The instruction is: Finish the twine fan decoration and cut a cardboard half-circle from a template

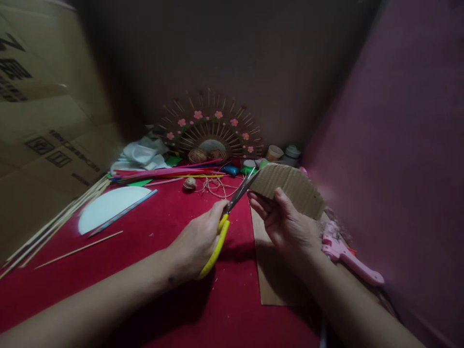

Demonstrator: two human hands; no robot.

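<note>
Pointing forward-right, yellow-handled scissors [225, 224]

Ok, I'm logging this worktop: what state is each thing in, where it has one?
Scissors: gripped in left hand, blades apparently slightly parted
Cardboard piece: held up in right hand
Cardboard sheet: lying flat
Small twine ball: wound
White half-disc: lying flat
Pink glue gun: lying down, on or off unclear
Flowered fan-shaped ornament: upright
</note>
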